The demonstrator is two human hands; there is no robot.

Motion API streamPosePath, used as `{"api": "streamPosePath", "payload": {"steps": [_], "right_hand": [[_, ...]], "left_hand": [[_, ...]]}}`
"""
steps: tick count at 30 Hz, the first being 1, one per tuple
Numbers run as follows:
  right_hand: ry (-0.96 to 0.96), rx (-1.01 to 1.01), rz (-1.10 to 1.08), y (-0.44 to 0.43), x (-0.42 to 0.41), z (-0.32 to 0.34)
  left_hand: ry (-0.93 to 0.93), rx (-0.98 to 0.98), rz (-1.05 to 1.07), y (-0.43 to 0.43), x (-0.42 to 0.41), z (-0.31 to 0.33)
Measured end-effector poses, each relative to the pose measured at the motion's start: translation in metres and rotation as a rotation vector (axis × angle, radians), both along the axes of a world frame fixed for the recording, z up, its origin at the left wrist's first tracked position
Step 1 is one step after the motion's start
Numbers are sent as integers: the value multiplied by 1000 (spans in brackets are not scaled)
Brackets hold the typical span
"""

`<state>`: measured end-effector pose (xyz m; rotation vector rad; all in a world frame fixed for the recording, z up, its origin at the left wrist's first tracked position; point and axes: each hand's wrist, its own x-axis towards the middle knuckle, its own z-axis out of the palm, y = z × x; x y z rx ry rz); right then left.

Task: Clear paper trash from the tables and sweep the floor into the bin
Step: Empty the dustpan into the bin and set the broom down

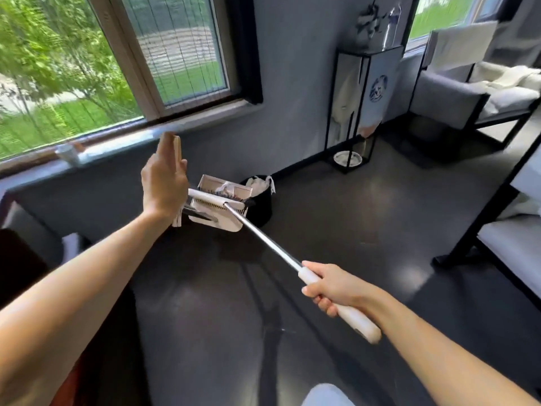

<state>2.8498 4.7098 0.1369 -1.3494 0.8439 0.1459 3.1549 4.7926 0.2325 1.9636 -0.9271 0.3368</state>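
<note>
**Dustpan Raised Beside the Bin**

The left grip (pixel 164 183) grasped the beige dustpan handle (pixel 176 148), holding the white dustpan (pixel 227 224) off the dark floor (pixel 336 206), just beside the black bin (pixel 260 208). Paper scraps (pixel 225 188) lay in the pan. The right grip (pixel 330 288) was clenched around the broom handle (pixel 355 319), and the broom head (pixel 205 197) rested against the dustpan.
</note>
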Motion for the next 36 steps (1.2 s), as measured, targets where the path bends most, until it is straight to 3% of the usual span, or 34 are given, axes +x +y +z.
{"api": "streamPosePath", "payload": {"steps": [11, 20, 29, 32, 36], "right_hand": [[-93, 193, -119, -186, 94, 14], [-165, 339, -206, -270, 112, 39], [-259, 390, -344, -307, 140, 55], [-276, 390, -372, -313, 153, 55], [-296, 399, -405, -315, 166, 55]], "left_hand": [[-74, 57, -27, -174, 114, -23], [-201, 297, -133, -262, 165, -37], [-399, 550, -370, -288, 205, -57], [-530, 627, -562, -286, 210, -57], [-685, 683, -606, -285, 224, -54]]}}
